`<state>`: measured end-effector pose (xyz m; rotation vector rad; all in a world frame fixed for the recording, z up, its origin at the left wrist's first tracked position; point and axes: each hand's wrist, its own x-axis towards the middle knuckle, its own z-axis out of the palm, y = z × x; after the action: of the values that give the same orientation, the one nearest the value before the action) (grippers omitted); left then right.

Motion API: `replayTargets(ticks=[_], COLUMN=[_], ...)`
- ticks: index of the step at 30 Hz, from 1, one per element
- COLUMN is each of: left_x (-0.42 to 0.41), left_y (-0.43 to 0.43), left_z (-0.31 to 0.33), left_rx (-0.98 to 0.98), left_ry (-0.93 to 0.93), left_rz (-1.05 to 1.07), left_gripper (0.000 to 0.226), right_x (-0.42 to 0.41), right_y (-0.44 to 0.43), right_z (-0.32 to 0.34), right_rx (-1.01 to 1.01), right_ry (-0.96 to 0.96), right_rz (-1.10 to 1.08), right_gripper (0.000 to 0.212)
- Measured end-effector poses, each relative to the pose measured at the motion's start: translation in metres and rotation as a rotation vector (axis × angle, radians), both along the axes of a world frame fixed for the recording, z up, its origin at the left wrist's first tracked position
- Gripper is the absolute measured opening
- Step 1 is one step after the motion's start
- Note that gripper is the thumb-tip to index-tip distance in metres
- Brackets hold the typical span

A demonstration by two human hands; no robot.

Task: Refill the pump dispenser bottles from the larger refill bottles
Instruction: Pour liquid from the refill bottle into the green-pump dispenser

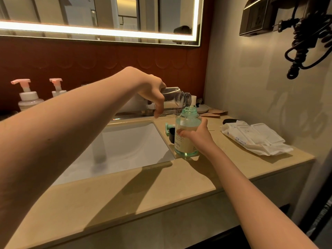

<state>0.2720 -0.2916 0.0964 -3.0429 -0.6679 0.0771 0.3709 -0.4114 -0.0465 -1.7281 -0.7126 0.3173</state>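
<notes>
Beige stone counter (125,194) here, running into a wall corner on the right, with a white rectangular sink (125,146) sunk into the left part. Holds a green-tinted bottle (185,121) upright right at the sink's right corner, neck open. Just behind that, a teal pump head (168,127) lying on its side beside a small black cap (172,134). Over on the right, a flat pack of wet wipes (251,137), with something black (229,121) poking out behind it, can't tell what. Back corner: a white dish (203,108) plus a couple of brown paper sachets (215,112). Far back left: one pink-pump bottle (28,99) and a second pink-pump bottle (57,90), standing side by side.
</notes>
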Motion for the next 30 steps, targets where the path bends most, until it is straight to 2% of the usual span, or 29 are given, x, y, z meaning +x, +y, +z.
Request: replayTargets(ticks=[10, 30], left_x=[-0.0002, -0.0010], left_y=[-0.0009, -0.0005], left_z=[-0.0002, -0.0001], left_rx=[0.007, 0.005], left_ry=[0.003, 0.006], left_rz=[0.004, -0.006], left_gripper=[0.049, 0.044], right_x=[0.0013, 0.0023], right_y=[0.0004, 0.0014], right_z=[-0.0018, -0.0025], right_rx=[0.005, 0.007], right_ry=[-0.010, 0.000], right_rz=[0.004, 0.002], right_gripper=[0.084, 0.084])
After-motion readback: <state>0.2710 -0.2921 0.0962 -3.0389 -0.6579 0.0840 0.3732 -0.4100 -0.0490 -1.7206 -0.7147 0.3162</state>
